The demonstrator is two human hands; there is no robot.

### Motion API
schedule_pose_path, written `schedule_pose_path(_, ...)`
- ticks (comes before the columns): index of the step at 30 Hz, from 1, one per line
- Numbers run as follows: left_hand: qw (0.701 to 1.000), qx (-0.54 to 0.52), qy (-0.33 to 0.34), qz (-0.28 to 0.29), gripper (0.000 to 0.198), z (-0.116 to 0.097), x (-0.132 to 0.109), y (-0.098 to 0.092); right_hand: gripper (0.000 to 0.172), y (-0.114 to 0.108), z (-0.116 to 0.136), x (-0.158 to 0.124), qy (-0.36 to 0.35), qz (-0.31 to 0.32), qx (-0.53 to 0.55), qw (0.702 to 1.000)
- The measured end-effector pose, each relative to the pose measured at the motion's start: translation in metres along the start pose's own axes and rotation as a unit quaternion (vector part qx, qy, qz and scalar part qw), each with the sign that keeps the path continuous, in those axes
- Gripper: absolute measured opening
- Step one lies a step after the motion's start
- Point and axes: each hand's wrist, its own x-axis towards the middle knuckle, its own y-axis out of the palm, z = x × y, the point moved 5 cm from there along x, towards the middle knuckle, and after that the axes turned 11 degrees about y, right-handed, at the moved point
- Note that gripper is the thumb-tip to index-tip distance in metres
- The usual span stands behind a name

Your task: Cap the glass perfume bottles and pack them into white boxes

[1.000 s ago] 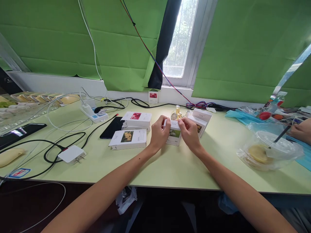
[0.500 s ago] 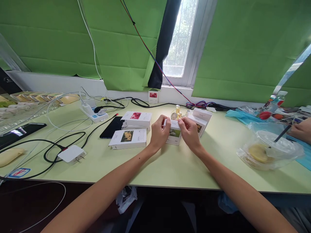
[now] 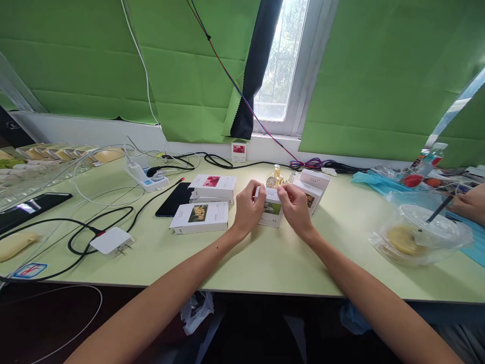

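Between my hands a small white box (image 3: 271, 213) with a green flower picture stands on the table. My left hand (image 3: 250, 205) pinches its upper left side, and my right hand (image 3: 294, 205) pinches its upper right. Just behind the box are gold-capped glass bottles (image 3: 276, 176), partly hidden. Another white box (image 3: 314, 184), its upper panel raised, stands behind my right hand. To the left of my left hand lie a white box with a yellow flower picture (image 3: 200, 216) and white boxes with a pink flower picture (image 3: 214, 184).
A dark tablet (image 3: 172, 199) lies partly beneath the left boxes. Cables, a white charger (image 3: 112, 241) and a power strip (image 3: 146, 177) spread across the left. At right are a bagged drink cup (image 3: 420, 235) and another person's hand (image 3: 470, 205). A small box (image 3: 238, 151) stands by the wall.
Almost nothing differs. Both hands keep their grip on the white box in the same place.
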Motion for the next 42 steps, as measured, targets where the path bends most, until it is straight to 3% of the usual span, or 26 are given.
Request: schedule_pose_path(42, 1.000, 0.002, 0.004, 0.011, 0.025, 0.0024, -0.0004, 0.0016, 0.036, 0.0034, -0.0079, 0.0010, 0.031, 0.028, -0.002, 0.999)
